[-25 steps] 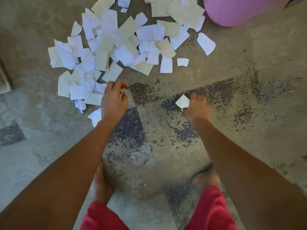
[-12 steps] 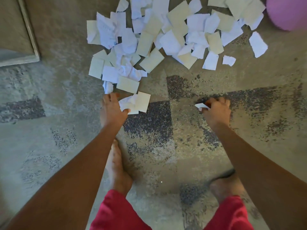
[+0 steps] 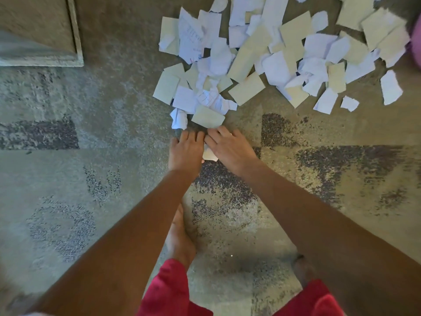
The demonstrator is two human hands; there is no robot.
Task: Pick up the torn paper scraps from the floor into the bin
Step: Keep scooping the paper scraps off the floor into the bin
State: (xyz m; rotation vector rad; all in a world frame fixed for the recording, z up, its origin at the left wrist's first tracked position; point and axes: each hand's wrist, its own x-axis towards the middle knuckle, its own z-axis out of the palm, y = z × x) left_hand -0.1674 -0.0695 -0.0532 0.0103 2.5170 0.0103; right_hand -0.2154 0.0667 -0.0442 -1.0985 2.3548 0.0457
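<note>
A wide heap of torn white and cream paper scraps [image 3: 262, 55] covers the carpet at the top of the view. My left hand [image 3: 185, 149] and my right hand [image 3: 230, 148] lie side by side at the heap's near edge, fingers pointing at it. They press together on a few white scraps [image 3: 209, 154], mostly hidden beneath the palms. A crumpled white scrap [image 3: 178, 120] and a cream piece [image 3: 207, 117] lie just beyond my fingertips. Only a sliver of the pink bin [image 3: 415, 49] shows at the right edge.
The floor is a grey-green carpet [image 3: 79, 179] with dark speckled patches. A framed flat panel [image 3: 45, 30] lies at the top left. My bare feet [image 3: 180, 238] and red trouser legs [image 3: 168, 290] are at the bottom.
My right hand has moved left with its scrap and joined my left hand over the gathered scraps. The view has shifted, so the heap and pink bin slid right.
</note>
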